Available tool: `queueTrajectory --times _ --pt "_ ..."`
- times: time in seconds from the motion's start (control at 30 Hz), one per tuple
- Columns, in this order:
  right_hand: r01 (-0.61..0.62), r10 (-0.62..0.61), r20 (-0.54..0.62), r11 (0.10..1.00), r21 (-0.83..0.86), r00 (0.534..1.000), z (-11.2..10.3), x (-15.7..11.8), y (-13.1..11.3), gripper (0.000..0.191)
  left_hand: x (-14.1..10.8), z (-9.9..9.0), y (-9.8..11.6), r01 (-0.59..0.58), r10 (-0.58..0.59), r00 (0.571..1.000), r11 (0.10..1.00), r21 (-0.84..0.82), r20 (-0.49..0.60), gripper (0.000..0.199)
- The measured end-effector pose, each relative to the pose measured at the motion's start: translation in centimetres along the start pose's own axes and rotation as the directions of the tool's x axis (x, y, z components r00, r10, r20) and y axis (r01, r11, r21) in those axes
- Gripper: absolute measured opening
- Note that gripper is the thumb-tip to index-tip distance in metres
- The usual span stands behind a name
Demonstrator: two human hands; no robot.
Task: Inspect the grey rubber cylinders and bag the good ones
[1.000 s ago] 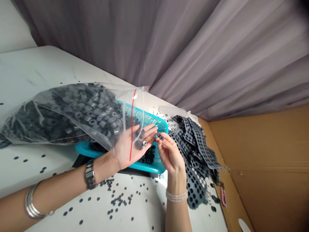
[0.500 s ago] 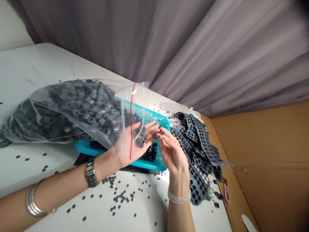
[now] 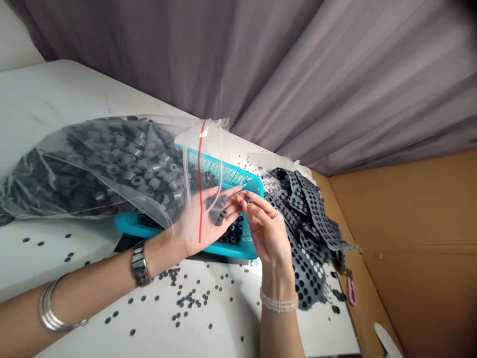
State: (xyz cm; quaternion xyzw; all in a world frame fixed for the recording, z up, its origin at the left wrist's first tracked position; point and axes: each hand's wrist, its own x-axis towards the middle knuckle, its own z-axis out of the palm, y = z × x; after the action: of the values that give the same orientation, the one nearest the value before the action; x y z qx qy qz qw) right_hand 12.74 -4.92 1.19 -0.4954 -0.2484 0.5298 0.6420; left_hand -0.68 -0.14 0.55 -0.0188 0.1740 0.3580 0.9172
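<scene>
My left hand [image 3: 212, 214] lies palm up in the mouth of a clear zip bag [image 3: 192, 164], fingers stretched out. On its palm and fingers rest several short grey tubes [image 3: 219, 217] with a hole through the middle. The bag is full of similar grey tubes [image 3: 137, 164]. My right hand [image 3: 268, 226] is closed in a pinch at the left fingertips, on a small grey ring [image 3: 249, 201] mostly hidden by the fingers. Beneath the bag and left hand stands a blue plastic basket [image 3: 257, 191] holding dark small pieces [image 3: 234, 233].
Dark perforated sheets [image 3: 313, 214] are heaped right of the basket. Small black discs [image 3: 190, 298] lie scattered over the white table [image 3: 149, 343]. Pink-handled snips [image 3: 351, 291] lie near a cardboard wall [image 3: 406, 214] at the right. A grey curtain [image 3: 223, 59] hangs behind.
The right fingers have shifted slightly and now cover more of the small ring. My left hand stays palm up with the tubes on it. The view has moved a little.
</scene>
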Motion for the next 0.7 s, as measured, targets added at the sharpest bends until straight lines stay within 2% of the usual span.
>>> queueTrajectory --times 0.27,0.4,0.47,0.57,0.7 --pt "0.067 -0.067 -0.01 0.997 0.028 0.998 -0.6 0.2 0.3 0.02 -0.2 0.5 -0.2 -0.022 0.021 1.0 0.999 0.035 0.002 0.054" --pt "0.07 -0.071 0.027 0.997 0.046 0.997 -0.6 0.0 0.1 0.024 -0.1 0.0 -0.2 -0.018 0.017 0.999 0.999 0.036 0.029 0.056" --pt "0.072 -0.074 0.024 0.994 0.079 0.997 -0.5 0.0 -0.1 0.02 0.1 -0.3 -0.1 -0.008 0.006 0.999 0.999 0.035 0.043 0.058" --pt "0.043 -0.04 -0.027 0.991 0.129 0.999 -0.6 0.2 -0.4 0.015 0.1 -0.6 0.1 0.006 -0.008 0.997 0.999 0.04 0.072 0.058" --pt "-0.008 0.029 -0.089 0.974 0.225 0.996 -1.4 0.6 -0.9 0.027 -0.1 -0.5 0.2 0.022 -0.027 0.996 0.999 0.05 0.089 0.057"
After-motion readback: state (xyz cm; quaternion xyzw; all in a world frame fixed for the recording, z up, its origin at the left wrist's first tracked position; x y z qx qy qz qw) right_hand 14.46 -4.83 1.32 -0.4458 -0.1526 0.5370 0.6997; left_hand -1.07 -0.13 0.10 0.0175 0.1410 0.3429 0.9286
